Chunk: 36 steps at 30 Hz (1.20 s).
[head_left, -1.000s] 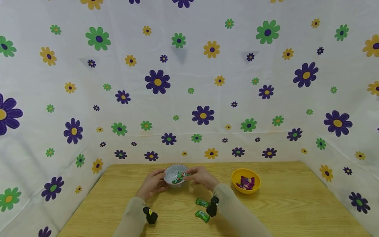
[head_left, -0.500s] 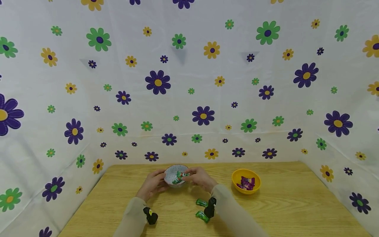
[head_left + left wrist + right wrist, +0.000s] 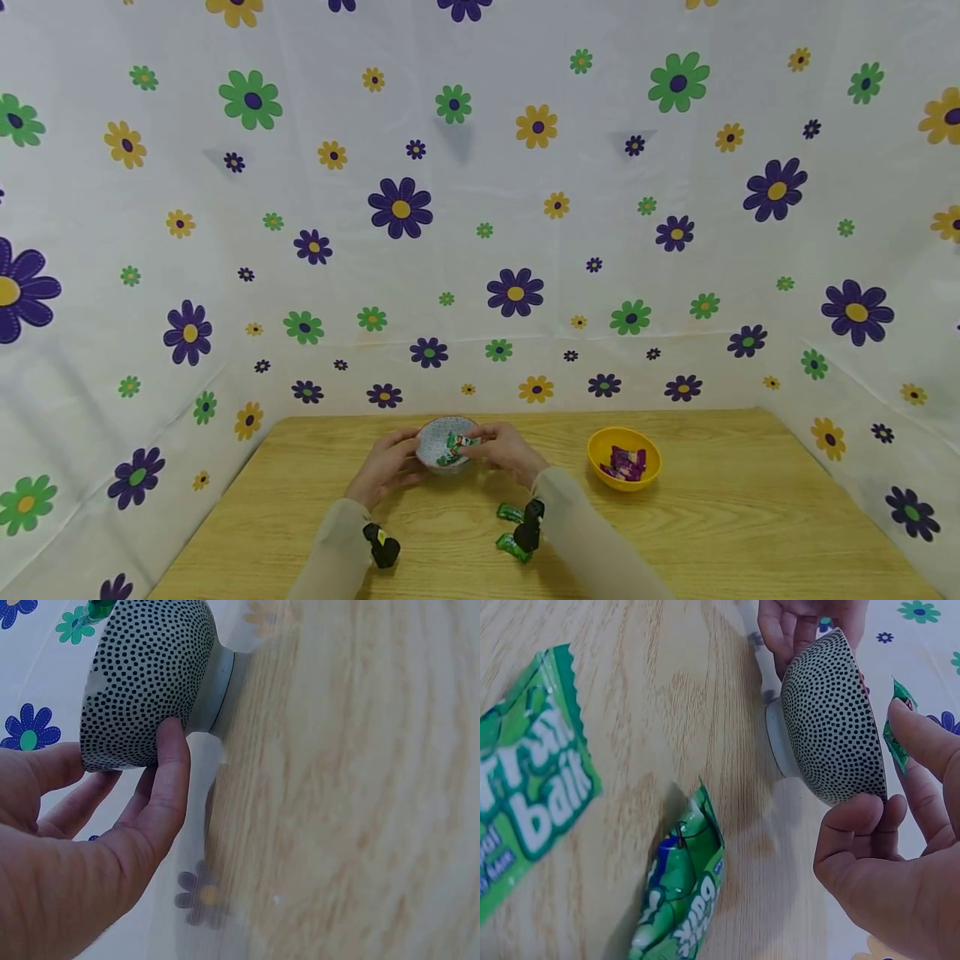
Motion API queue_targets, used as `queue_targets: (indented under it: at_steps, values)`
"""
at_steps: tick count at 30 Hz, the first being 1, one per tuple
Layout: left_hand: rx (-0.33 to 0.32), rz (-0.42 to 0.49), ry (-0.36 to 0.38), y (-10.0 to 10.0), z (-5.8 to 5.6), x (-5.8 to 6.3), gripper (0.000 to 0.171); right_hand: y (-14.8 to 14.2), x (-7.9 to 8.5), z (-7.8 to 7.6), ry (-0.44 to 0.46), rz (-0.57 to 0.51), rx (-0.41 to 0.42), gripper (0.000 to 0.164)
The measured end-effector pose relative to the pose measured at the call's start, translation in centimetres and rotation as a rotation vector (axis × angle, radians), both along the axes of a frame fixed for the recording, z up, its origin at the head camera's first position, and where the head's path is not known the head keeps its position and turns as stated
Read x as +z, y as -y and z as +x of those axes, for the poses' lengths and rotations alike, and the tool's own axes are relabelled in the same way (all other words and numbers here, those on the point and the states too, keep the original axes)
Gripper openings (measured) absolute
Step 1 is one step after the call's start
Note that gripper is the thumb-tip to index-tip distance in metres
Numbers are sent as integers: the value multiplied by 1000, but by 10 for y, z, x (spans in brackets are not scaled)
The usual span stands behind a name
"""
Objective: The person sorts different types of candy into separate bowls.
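A small speckled bowl (image 3: 432,437) stands near the back of the table, a hand on each side. My left hand (image 3: 386,468) grips its left side, thumb at the rim and fingers along the dotted outer wall (image 3: 146,682). Over the rim, my right hand (image 3: 510,452) pinches a green-wrapped candy (image 3: 901,701) between thumb and finger, its other fingers touching the bowl's outside. More green wrapper (image 3: 450,455) shows inside the bowl. Two green candies, one farther (image 3: 510,512) and one nearer (image 3: 512,547), lie on the table by my right wrist.
A yellow bowl (image 3: 594,450) with purple-wrapped candies (image 3: 626,464) stands to the right of my right hand. The wooden table (image 3: 750,500) ends at a flower-printed curtain (image 3: 480,250) behind and at both sides. Each wrist carries a small black camera.
My right wrist has shifted slightly left, now covering more of the two table candies. The candy in my right hand has tilted a little; my left hand and the bowl stay put.
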State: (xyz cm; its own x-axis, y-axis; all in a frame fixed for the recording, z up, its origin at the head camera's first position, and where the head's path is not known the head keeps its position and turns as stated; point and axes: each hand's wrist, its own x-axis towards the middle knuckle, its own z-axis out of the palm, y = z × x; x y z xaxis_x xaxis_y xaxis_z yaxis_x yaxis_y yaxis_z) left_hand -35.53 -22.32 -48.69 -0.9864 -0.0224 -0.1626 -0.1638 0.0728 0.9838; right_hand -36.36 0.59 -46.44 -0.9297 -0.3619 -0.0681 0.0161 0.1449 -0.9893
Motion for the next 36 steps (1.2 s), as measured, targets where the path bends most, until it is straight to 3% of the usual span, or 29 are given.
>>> queue_targets:
  at_steps: [28, 36]
  values:
    - [3, -29, 18, 2, -1, 0, 43, -25, -3, -4, 14, -16, 64, 37]
    - [0, -27, 24, 2, -1, 2, 43, -32, -5, -5, 17, 4, 33, 36]
